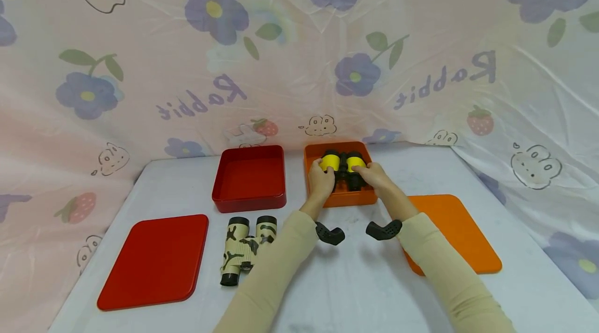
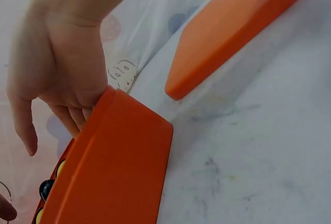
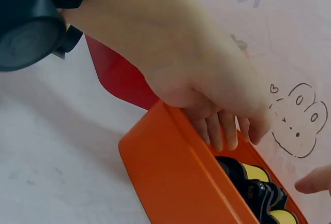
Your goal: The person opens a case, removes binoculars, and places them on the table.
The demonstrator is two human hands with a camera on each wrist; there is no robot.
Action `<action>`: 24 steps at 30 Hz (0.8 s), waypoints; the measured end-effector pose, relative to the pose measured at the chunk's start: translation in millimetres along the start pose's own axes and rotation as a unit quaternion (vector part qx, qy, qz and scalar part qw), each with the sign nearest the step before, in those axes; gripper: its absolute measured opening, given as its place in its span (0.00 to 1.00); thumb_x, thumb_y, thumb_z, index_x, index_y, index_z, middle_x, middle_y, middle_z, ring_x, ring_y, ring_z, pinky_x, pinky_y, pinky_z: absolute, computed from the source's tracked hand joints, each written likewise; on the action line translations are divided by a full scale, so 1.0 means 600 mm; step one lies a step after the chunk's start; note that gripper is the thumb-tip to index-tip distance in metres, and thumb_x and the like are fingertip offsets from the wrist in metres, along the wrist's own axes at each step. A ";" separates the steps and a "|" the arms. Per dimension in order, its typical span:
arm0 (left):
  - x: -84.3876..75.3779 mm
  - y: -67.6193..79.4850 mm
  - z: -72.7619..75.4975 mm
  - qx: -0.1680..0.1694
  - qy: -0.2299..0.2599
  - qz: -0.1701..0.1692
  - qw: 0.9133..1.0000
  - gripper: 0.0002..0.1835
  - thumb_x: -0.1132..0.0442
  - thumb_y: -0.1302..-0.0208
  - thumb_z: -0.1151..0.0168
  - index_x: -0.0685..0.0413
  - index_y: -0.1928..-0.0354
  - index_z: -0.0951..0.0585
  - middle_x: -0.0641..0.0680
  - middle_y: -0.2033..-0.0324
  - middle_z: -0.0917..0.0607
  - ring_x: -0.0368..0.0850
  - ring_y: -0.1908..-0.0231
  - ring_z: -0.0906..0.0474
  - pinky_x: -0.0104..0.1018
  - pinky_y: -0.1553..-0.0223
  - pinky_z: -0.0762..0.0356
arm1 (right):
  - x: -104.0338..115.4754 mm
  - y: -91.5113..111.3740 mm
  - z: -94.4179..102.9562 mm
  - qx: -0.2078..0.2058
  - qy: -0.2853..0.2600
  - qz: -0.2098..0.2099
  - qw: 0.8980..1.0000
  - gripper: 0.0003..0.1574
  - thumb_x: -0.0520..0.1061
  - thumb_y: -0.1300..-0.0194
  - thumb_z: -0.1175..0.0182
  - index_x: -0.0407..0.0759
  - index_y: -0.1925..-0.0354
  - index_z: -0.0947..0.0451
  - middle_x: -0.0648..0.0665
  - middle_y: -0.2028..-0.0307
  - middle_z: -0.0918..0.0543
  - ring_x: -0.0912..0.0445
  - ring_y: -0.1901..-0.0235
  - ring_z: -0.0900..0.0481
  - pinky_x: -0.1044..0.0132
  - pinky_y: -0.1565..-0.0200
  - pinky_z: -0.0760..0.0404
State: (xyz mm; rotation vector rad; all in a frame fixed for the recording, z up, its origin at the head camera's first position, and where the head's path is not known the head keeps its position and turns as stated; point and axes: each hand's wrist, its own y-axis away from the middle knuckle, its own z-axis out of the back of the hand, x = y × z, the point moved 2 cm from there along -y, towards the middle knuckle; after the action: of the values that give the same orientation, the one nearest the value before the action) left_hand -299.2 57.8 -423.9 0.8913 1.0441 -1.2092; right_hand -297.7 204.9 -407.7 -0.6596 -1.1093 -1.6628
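Observation:
Black-and-yellow binoculars [image 1: 343, 166] lie inside the orange box [image 1: 352, 199] at the back of the table. My left hand [image 1: 321, 181] is at their left side, and my right hand [image 1: 377, 176] is at their right; from the head view both thumbs appear over the yellow barrels. Across the box, the right wrist view has the left hand [image 3: 222, 92] with fingers hanging loosely over the rim, above the binoculars [image 3: 254, 172]. The left wrist view shows the right hand [image 2: 72, 63] with its thumb apart from the binoculars and fingers partly hidden behind the box wall.
A red box [image 1: 250, 177] stands left of the orange one. Its matching red lid [image 1: 156, 260] lies at front left, beside camouflage binoculars [image 1: 239, 252] partly behind the left sleeve. An orange lid [image 1: 454, 229] lies under the right forearm. Printed cloth hangs behind the table.

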 end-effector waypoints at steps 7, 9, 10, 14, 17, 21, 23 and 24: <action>0.003 -0.006 -0.005 0.008 -0.024 0.006 1.000 0.24 0.62 0.30 0.49 0.63 0.35 0.33 0.64 0.38 0.26 0.57 0.38 0.28 0.48 0.34 0.29 | -0.002 -0.007 -0.002 -0.023 -0.010 -0.010 1.000 0.48 0.52 0.29 0.53 0.28 0.26 0.62 0.30 0.25 0.53 0.39 0.26 0.49 0.46 0.24 0.47; 0.003 -0.008 -0.005 0.016 -0.036 0.008 0.999 0.25 0.61 0.30 0.49 0.63 0.34 0.34 0.64 0.38 0.26 0.57 0.38 0.28 0.48 0.34 0.29 | -0.003 -0.010 -0.004 -0.027 -0.010 -0.010 1.000 0.48 0.53 0.29 0.53 0.28 0.26 0.62 0.30 0.25 0.53 0.39 0.26 0.49 0.46 0.25 0.47; 0.004 -0.009 -0.005 0.020 -0.041 0.011 0.999 0.25 0.61 0.30 0.49 0.63 0.34 0.35 0.64 0.38 0.26 0.58 0.38 0.28 0.48 0.34 0.29 | -0.004 -0.012 -0.005 -0.028 -0.009 -0.010 1.000 0.48 0.53 0.29 0.53 0.28 0.26 0.62 0.30 0.25 0.53 0.39 0.26 0.49 0.46 0.25 0.47; 0.005 -0.012 -0.003 0.038 -0.057 0.021 0.997 0.28 0.60 0.30 0.49 0.65 0.32 0.37 0.65 0.37 0.27 0.58 0.37 0.29 0.48 0.33 0.30 | -0.006 -0.019 -0.008 -0.031 -0.007 -0.011 0.999 0.49 0.53 0.29 0.53 0.28 0.26 0.63 0.29 0.25 0.54 0.38 0.26 0.49 0.46 0.25 0.46; 0.007 -0.014 -0.003 0.049 -0.057 0.028 0.997 0.29 0.59 0.30 0.49 0.64 0.31 0.38 0.65 0.37 0.28 0.58 0.37 0.29 0.48 0.33 0.30 | -0.007 -0.022 -0.010 -0.035 -0.010 -0.013 0.999 0.48 0.52 0.29 0.53 0.28 0.26 0.62 0.30 0.25 0.53 0.38 0.26 0.48 0.47 0.25 0.45; 0.009 -0.014 -0.002 0.052 -0.056 0.031 0.997 0.29 0.59 0.30 0.48 0.64 0.31 0.38 0.64 0.37 0.27 0.57 0.38 0.28 0.48 0.34 0.28 | -0.009 -0.022 -0.014 -0.039 -0.010 -0.010 0.999 0.48 0.52 0.30 0.52 0.28 0.26 0.60 0.30 0.25 0.51 0.38 0.27 0.47 0.47 0.25 0.44; 0.008 -0.014 -0.002 0.049 -0.062 0.027 0.997 0.28 0.59 0.31 0.48 0.64 0.32 0.36 0.65 0.39 0.25 0.57 0.39 0.27 0.48 0.36 0.27 | -0.008 -0.021 -0.013 -0.040 -0.010 -0.009 0.999 0.47 0.52 0.30 0.52 0.28 0.26 0.59 0.30 0.26 0.50 0.38 0.27 0.46 0.46 0.26 0.43; 0.008 -0.014 -0.002 0.048 -0.066 0.025 0.996 0.28 0.59 0.31 0.47 0.64 0.33 0.36 0.65 0.40 0.25 0.57 0.40 0.27 0.47 0.36 0.27 | -0.008 -0.021 -0.013 -0.041 -0.010 -0.008 0.999 0.47 0.52 0.30 0.52 0.28 0.26 0.59 0.30 0.26 0.50 0.38 0.27 0.46 0.46 0.26 0.43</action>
State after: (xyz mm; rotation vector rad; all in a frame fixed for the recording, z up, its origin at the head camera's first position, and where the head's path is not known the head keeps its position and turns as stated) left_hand -307.6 56.4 -428.7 0.8936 0.8597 -1.2664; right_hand -306.9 201.1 -419.4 -0.7211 -1.0679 -1.7263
